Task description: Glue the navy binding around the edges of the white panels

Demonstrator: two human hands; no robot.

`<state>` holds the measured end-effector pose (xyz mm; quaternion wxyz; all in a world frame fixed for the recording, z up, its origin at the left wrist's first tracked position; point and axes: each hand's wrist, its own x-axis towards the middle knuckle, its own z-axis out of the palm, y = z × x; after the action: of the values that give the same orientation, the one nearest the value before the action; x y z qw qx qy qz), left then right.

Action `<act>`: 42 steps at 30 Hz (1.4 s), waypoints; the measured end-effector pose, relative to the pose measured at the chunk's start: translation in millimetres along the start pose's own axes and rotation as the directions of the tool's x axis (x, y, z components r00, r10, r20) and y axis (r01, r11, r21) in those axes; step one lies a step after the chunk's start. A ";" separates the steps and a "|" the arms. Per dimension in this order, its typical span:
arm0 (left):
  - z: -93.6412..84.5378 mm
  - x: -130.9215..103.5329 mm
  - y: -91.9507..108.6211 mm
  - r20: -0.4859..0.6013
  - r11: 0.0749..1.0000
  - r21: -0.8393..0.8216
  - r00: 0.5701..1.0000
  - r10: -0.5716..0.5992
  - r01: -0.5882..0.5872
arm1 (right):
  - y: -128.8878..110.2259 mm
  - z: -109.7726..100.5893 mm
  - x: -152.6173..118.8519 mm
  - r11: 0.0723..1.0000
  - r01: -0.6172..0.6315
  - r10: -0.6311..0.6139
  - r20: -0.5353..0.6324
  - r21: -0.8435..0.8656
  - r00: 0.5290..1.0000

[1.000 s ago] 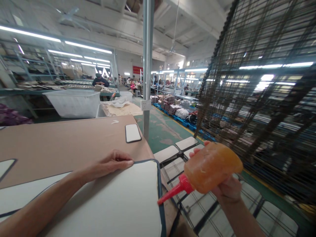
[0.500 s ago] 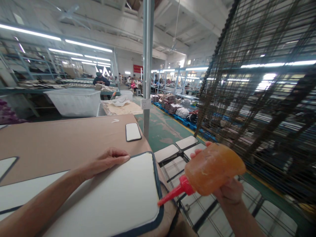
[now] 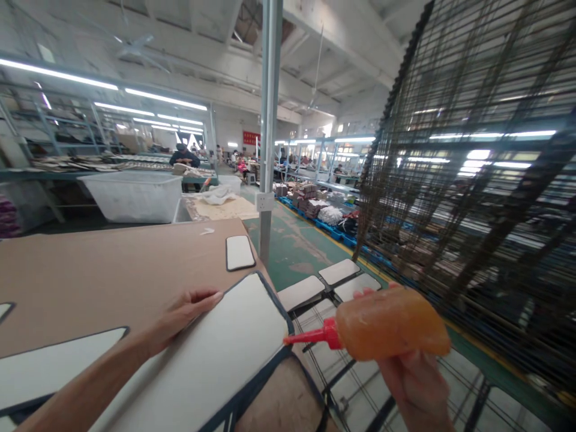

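A white panel with a dark blue edge lies angled across the near part of the table, its rounded corner at the table's right side. My left hand pinches the panel's far edge between thumb and fingers. In my right hand is an amber squeeze bottle of glue, tipped sideways. Its red nozzle points left, with the tip at the panel's right edge near the corner. The fingers wrap around the bottle and are partly hidden behind it.
The brown-covered table carries a small dark-edged panel and another white panel. On the right stands a wire rack, with several panels on its lower mesh. A grey post rises beyond the table. Farther off, a person works.
The panel has turned, so its corner points farther away and its near end has shifted. The bottle has levelled, and its nozzle tip has moved up along the edge toward the corner.
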<state>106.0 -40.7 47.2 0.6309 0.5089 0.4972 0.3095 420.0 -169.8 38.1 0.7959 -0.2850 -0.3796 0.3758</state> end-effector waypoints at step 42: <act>5.9 14.2 -32.9 -0.066 0.924 -0.383 0.997 -0.041 0.012 | 43.5 20.6 26.1 0.983 -0.144 0.132 0.108 0.115 0.985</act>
<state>112.2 -39.5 11.4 0.7034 0.3578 0.4570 0.4103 397.7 -120.9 27.4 0.7638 -0.2420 -0.3745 0.4667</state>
